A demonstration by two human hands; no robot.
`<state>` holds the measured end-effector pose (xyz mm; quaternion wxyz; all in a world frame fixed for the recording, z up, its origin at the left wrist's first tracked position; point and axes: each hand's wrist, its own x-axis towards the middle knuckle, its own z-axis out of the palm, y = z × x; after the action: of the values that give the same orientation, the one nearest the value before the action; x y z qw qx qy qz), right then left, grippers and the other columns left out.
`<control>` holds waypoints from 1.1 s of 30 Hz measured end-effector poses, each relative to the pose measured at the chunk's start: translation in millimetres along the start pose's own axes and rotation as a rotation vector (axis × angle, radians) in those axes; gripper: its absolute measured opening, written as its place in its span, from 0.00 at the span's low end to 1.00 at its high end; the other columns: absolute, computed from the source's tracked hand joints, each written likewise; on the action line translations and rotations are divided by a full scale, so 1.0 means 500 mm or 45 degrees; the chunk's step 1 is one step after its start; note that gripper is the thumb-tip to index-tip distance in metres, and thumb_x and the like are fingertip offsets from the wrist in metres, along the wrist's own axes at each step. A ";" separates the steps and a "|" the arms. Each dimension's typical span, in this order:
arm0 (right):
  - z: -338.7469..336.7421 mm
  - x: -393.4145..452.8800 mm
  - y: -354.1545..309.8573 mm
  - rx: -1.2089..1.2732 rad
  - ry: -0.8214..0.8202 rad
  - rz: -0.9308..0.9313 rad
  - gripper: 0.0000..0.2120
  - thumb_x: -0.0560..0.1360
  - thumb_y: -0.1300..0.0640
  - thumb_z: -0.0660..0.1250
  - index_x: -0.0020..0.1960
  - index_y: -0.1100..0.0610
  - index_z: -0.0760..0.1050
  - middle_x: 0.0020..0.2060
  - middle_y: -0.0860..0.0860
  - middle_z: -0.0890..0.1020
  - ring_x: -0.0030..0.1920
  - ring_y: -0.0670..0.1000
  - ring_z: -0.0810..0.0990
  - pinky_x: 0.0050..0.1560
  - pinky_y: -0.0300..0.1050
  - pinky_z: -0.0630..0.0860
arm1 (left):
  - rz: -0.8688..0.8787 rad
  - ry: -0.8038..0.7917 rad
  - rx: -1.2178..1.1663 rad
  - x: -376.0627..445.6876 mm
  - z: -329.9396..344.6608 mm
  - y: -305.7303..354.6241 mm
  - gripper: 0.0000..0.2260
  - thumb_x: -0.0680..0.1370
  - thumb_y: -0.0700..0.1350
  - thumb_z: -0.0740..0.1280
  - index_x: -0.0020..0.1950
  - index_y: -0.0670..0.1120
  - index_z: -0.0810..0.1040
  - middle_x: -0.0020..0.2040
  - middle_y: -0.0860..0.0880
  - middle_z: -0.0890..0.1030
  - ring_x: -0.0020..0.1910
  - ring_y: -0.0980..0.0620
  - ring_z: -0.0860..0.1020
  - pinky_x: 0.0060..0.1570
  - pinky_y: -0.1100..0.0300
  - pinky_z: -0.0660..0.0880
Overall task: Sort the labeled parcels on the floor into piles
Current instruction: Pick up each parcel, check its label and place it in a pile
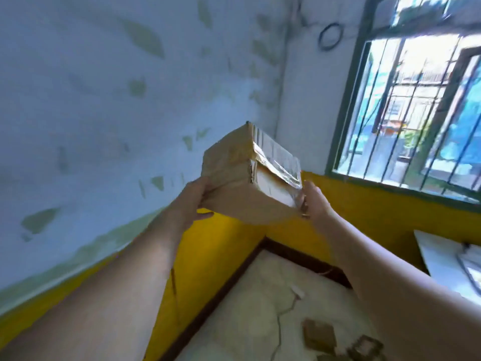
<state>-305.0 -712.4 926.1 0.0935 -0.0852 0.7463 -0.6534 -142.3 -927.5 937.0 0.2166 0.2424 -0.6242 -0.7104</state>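
Because the box (244,178) is held up high in front of the face, I think the person wants to look at its label (277,162) and pick a pile for it. One box is in the air, well above the floor (255,295). It is tilted, with one corner up toward the wall (91,100). Two hands hold it, one on each side, so it will not slip. Down on the box's left, the left hand (194,201) has its thumb on the side we can see and its fingers curled under the bottom. Across from it, the right hand (313,201) presses on the right edge near the label, and its fingers bend round that edge. Some fingers hide behind the box, so I cannot tell how they all lie. The label has shiny tape on it and looks blurry, so its words cannot be read. Down on the floor, near the bottom of the view, I count about three more brown parcels (318,333) lying close together. They are blurry, so the count may be off. One window (416,100) with bars is on the right, and one white table (442,259) stands below it.
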 end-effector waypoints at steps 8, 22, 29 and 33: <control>-0.260 -0.267 -0.174 0.176 0.128 -0.061 0.36 0.78 0.33 0.56 0.71 0.62 0.68 0.62 0.62 0.78 0.60 0.59 0.79 0.58 0.49 0.79 | 0.288 -0.631 0.056 -0.269 0.166 0.167 0.37 0.67 0.70 0.71 0.69 0.55 0.66 0.64 0.51 0.75 0.59 0.48 0.79 0.46 0.46 0.82; -0.867 -0.798 0.061 0.793 0.338 -0.081 0.34 0.73 0.26 0.56 0.57 0.50 0.83 0.55 0.58 0.84 0.53 0.59 0.85 0.43 0.52 0.82 | 0.725 -1.204 0.320 -0.739 0.587 -0.142 0.37 0.67 0.58 0.78 0.69 0.73 0.62 0.65 0.70 0.72 0.63 0.68 0.72 0.57 0.64 0.77; -1.183 -1.067 0.331 0.683 0.726 0.128 0.31 0.70 0.33 0.69 0.65 0.51 0.78 0.56 0.55 0.85 0.56 0.58 0.83 0.60 0.57 0.78 | 0.258 -1.623 0.211 -1.055 0.892 -0.367 0.40 0.60 0.35 0.76 0.67 0.58 0.68 0.62 0.53 0.79 0.61 0.52 0.79 0.51 0.59 0.79; -1.331 -1.144 0.404 0.560 0.903 0.232 0.26 0.72 0.33 0.66 0.61 0.49 0.79 0.52 0.53 0.86 0.52 0.57 0.85 0.55 0.56 0.81 | -0.258 -1.566 0.071 -1.208 1.047 -0.407 0.33 0.71 0.47 0.75 0.73 0.46 0.66 0.70 0.51 0.72 0.67 0.51 0.71 0.59 0.62 0.72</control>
<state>80.9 95.4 827.6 -0.0956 0.2331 0.5796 -0.7750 11.1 -123.6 833.9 -0.2575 -0.1475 -0.6270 -0.7203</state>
